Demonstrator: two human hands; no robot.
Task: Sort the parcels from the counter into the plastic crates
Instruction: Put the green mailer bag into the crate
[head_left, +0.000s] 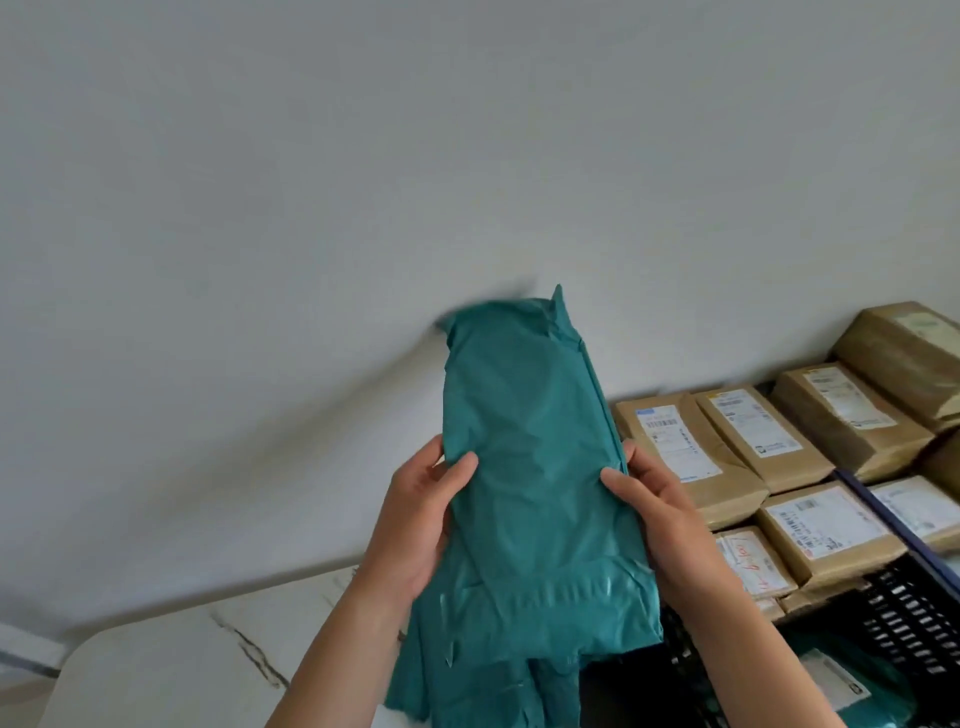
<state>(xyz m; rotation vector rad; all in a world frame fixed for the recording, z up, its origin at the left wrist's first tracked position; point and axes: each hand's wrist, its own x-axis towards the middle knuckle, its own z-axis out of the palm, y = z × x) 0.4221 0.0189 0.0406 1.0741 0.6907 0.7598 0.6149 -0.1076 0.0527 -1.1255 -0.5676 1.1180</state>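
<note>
A teal plastic mailer parcel (530, 467) stands upright in front of me, above the counter. My left hand (415, 525) grips its left edge, thumb on the front face. Gripping the right edge is my right hand (660, 519), its thumb also pressed on the front. Below it more teal mailers (483, 691) lie on the white marble counter (171, 670). A black plastic crate (904, 613) sits at the lower right, with a teal labelled parcel (852, 680) inside it.
Several brown paper parcels (810, 431) with white labels fill a crate at the right, by the wall. A dark blue crate rim (893, 525) crosses them. The plain white wall (363, 208) fills the upper view.
</note>
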